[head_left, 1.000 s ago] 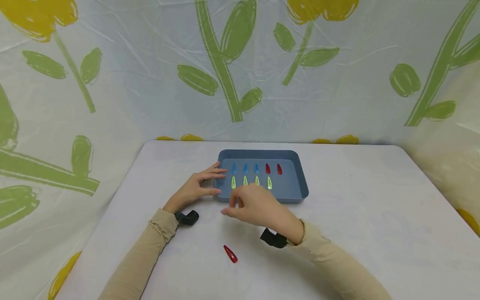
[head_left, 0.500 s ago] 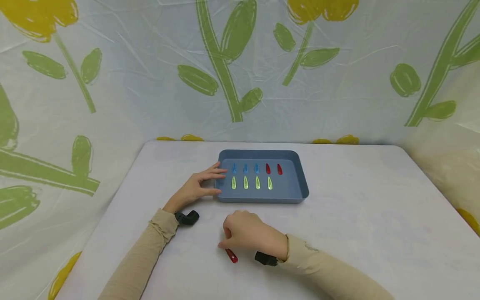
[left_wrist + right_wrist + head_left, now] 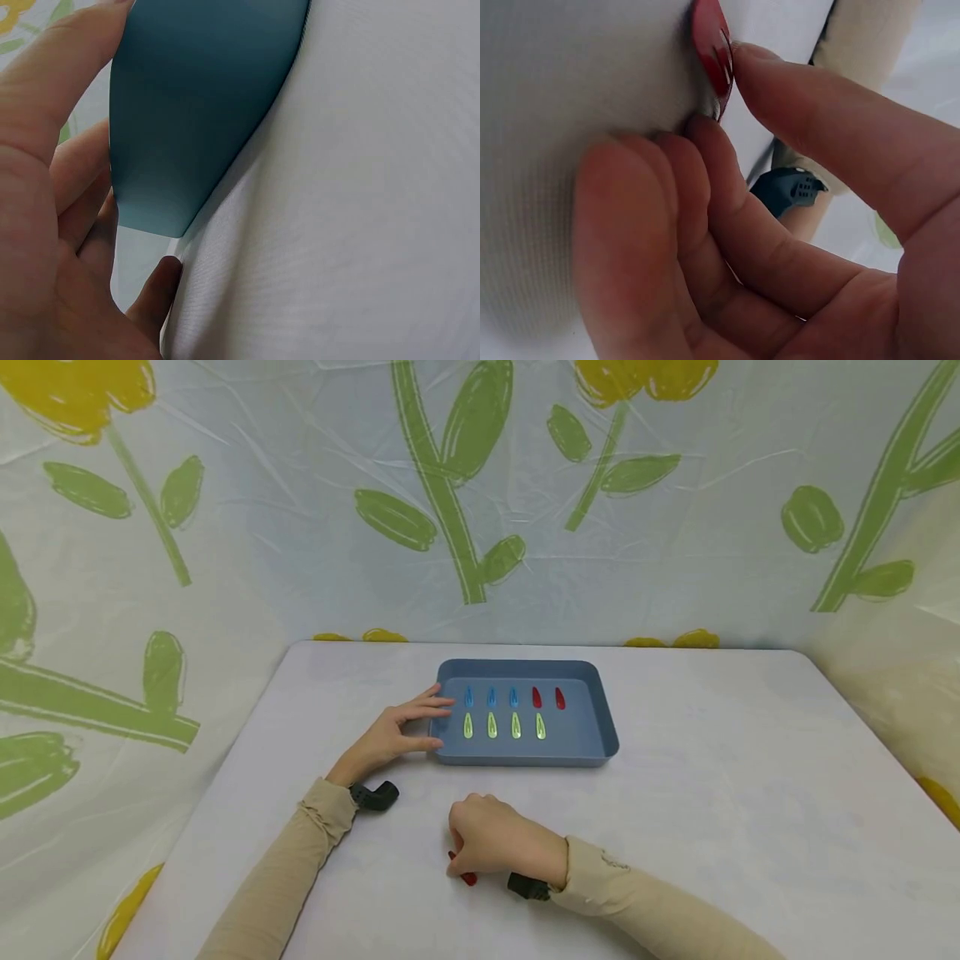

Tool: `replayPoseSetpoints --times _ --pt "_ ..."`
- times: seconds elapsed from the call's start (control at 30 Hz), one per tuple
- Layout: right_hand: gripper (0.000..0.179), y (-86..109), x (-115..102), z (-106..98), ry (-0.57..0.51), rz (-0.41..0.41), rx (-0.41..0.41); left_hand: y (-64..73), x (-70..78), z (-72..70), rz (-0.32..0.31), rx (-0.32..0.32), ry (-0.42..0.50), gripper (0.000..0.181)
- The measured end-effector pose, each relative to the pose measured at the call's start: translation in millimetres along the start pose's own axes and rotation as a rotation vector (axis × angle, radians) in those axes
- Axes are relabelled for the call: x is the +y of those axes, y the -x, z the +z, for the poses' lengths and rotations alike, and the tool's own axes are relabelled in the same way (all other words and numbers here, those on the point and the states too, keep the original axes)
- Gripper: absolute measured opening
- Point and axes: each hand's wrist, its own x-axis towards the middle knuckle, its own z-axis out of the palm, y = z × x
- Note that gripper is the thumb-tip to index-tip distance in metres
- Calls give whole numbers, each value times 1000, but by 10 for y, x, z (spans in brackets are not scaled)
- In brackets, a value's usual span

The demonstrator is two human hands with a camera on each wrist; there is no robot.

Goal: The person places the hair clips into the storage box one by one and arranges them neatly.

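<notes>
My left hand [image 3: 392,732] rests at the left side of a blue-grey tray [image 3: 525,761], its fingers extended over the rim and the thumb near the front corner. The left wrist view shows the tray wall [image 3: 199,105] beside the thumb and fingers. In front of the tray, my right hand [image 3: 498,839] is low over the table at a red snap hair clip [image 3: 469,879]. Up close in the right wrist view, the thumb tip meets one side of the clip [image 3: 712,49] and a fingertip its narrow end, in a pinch. The other fingers curl beside it.
Inside the tray, three blue clips [image 3: 491,697] and two red clips [image 3: 559,697] form the back row. Several light-green clips [image 3: 492,726] line up in front. The white table [image 3: 720,777] backs onto a flower-printed curtain [image 3: 300,527].
My right hand has come back from over the tray's front edge, down toward me, to the red hair clip on the table. The left hand and tray stay in place.
</notes>
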Motion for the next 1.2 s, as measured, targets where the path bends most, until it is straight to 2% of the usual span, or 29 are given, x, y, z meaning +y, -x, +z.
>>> replayPoseSetpoints --times 0.2,0.43,0.5,0.63,0.73,0.87,1.2 --pt "35 -8 1 14 -7 3 3 6 -2 5 -3 1 2 50" --pt "38 -22 23 6 -68 14 4 -1 -14 6 15 1 -11 51" --pt "37 -30 30 5 -81 19 0 -3 -42 9 18 2 -11 51" --pt "34 -47 47 15 -123 30 -16 -14 -229 11 29 7 -22 51" --pt "34 -53 64 26 -181 26 -25 -16 -212 7 28 5 -22 51" --pt "33 -56 94 39 -274 3 -37 -7 -40 7 21 -1 -8 50" --pt "31 -51 138 22 -366 -38 -64 2 -15 12 7 2 5 50"
